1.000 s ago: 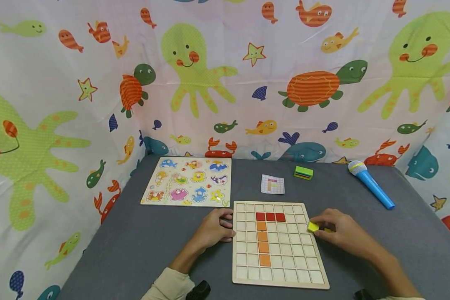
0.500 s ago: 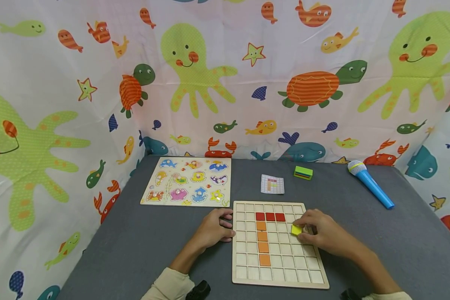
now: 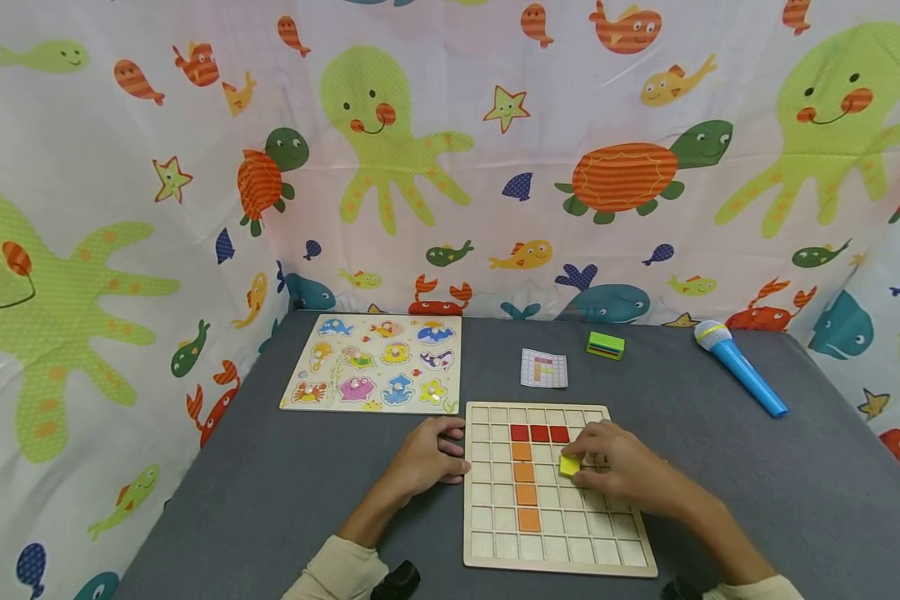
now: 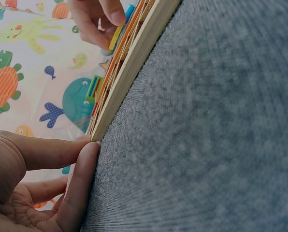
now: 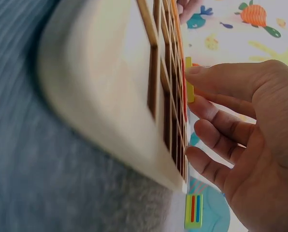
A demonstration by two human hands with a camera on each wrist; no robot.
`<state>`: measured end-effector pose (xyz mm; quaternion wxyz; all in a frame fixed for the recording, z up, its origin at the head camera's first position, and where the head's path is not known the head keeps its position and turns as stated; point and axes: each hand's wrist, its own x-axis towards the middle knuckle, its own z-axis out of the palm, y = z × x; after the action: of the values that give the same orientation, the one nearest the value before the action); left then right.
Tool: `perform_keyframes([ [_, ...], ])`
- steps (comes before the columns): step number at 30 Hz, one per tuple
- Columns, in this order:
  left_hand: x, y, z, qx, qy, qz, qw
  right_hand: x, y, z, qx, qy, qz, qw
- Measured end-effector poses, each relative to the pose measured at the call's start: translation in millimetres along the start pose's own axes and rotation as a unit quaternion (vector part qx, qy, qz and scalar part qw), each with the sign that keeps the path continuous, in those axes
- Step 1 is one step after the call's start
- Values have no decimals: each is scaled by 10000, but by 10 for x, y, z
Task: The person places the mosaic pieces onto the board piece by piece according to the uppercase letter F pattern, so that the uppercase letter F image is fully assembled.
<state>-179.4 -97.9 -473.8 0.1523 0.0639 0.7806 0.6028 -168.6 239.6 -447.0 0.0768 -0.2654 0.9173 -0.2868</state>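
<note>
My right hand (image 3: 621,465) pinches a yellow square tile (image 3: 568,466) between thumb and fingers, over the middle of a wooden grid board (image 3: 562,552). In the right wrist view the tile (image 5: 190,79) stands edge-on, close to the board's face. At the board's left edge, my left hand (image 3: 426,454) holds the rim with thumb and finger; the left wrist view shows their tips meeting at the wood (image 4: 129,72). Red tiles (image 3: 540,433) lie in a short row on the grid. Below the row's left end, orange tiles (image 3: 524,472) run down in a column.
Behind the board lie a small card with a printed grid pattern (image 3: 544,368) and a stack of coloured tiles (image 3: 605,345). A blue toy microphone (image 3: 742,371) is at the right, and a sea-animal puzzle (image 3: 375,363) at the back left.
My right hand has moved left with the yellow tile, from the board's right edge to over its middle cells. The left hand has stayed at the left edge.
</note>
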Motion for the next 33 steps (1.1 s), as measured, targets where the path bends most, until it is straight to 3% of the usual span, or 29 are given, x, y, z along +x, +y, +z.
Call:
perform_keyframes([
  [9, -25, 14, -12, -95, -12, 14, 10000, 81, -100, 46, -141, -76, -39, 9999],
  [24, -10, -11, -14, -69, -17, 32, 10000, 135, -133, 146, -131, 49, -484, 9987],
  [33, -15, 5, -11, -99, -18, 47, 9999, 161, -169, 149, -134, -58, -443, 9989],
])
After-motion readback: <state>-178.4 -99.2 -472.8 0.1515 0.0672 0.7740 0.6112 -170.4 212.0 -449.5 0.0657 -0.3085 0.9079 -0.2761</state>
